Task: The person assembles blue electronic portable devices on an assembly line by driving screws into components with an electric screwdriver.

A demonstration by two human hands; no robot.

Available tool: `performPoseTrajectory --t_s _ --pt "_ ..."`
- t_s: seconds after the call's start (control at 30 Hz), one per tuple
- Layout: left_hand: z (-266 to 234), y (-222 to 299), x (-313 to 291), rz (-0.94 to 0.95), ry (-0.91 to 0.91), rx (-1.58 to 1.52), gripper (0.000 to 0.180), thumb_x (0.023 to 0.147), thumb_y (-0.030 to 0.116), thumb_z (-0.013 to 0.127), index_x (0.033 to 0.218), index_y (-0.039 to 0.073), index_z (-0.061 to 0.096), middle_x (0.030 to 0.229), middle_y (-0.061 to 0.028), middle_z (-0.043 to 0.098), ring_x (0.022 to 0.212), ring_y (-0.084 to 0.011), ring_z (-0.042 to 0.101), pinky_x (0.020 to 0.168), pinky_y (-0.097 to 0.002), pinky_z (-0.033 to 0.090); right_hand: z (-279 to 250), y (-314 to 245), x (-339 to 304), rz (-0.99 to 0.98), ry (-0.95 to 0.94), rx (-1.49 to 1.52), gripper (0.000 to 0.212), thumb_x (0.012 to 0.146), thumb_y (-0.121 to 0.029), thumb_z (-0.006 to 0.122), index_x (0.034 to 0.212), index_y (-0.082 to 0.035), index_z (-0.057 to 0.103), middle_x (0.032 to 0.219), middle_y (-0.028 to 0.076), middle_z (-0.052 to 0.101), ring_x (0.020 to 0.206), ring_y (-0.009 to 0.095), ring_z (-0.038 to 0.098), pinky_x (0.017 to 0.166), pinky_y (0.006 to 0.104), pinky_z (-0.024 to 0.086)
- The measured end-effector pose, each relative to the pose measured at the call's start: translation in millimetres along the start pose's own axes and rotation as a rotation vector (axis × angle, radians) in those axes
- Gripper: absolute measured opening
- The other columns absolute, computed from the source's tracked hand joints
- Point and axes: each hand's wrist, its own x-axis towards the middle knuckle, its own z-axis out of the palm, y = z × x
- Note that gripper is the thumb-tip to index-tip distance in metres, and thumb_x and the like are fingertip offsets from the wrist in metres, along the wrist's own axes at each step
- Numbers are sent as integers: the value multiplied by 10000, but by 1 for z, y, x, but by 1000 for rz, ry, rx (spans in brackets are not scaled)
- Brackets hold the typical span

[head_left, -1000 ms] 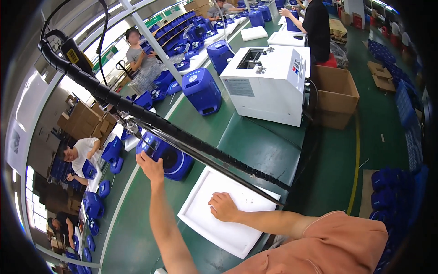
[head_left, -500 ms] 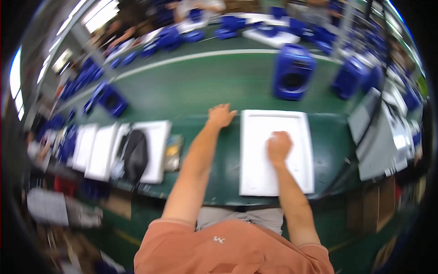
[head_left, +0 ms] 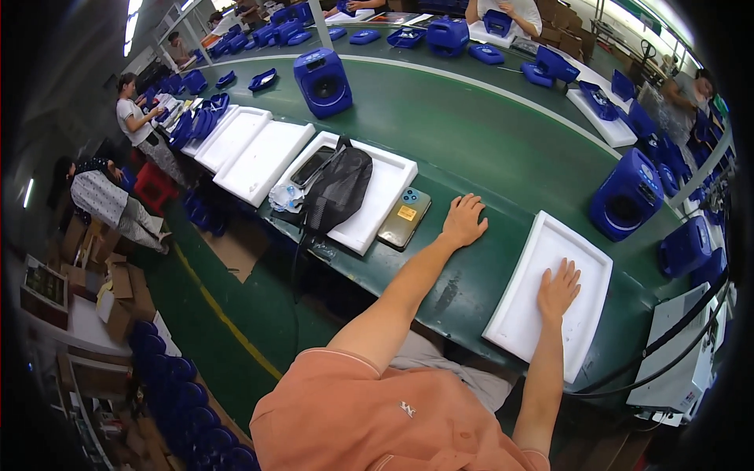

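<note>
My left hand (head_left: pixel 465 220) rests on the green bench top (head_left: pixel 449 292) with its fingers spread, holding nothing. A shallow white foam tray (head_left: pixel 522 302) lies to its right, close to the bench's front edge. Over that tray is my right hand (head_left: pixel 559 289), palm down, fingers apart and nothing in it. It seems to touch the tray's inner surface. Left of my left hand lies a phone (head_left: pixel 404 220) in a clear case with a yellow label. Beside the phone, another foam tray (head_left: pixel 382 165) carries a black mesh bag (head_left: pixel 340 188), a dark phone and a crumpled plastic wrapper (head_left: pixel 287 198).
Blue speaker-like housings (head_left: pixel 323 82) stand on the green conveyor beyond, one (head_left: pixel 626 195) to the far right. More foam trays (head_left: pixel 263 161) line the bench leftward. A grey metal box (head_left: pixel 674 345) with black cables (head_left: pixel 682 334) sits at right. Co-workers (head_left: pixel 141 118) work around.
The view has swung to the left, showing more of the left bench and floor. My right hand, curled over the tray before, now has its fingers spread. My left hand remains on the bench.
</note>
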Motion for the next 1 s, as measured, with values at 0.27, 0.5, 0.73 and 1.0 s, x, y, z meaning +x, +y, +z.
performPoseTrajectory --t_s 0.27,0.5,0.73,1.0 --pt "7 -2 4 31 75 -10 407 908 311 676 1232 65 667 1419 -125 578 1420 -294 451 1203 -475 302 4 14 2 11 30 111 543 973 -310 606 1466 -94 531 1598 108 427 1531 324 292 1256 518 181" --pt "7 -1 4 31 60 -32 418 909 310 672 1243 60 648 1418 -128 577 1429 -300 433 1206 -488 283 3 15 0 30 42 171 542 941 -272 638 1446 -95 555 1583 105 447 1528 305 296 1266 492 166" --pt "12 3 8 55 67 -38 409 903 303 680 1230 60 649 1413 -129 579 1420 -299 445 1202 -492 294 4 21 3 24 50 185 552 930 -267 648 1445 -93 553 1579 107 451 1534 305 286 1265 515 153" --pt "-34 -78 69 -475 42 -720 473 899 296 750 1299 77 623 991 -57 711 861 -174 677 759 -383 572 -41 -134 16 -401 79 451 618 867 -341 704 1401 -66 560 1524 178 474 1503 440 289 1213 602 209"
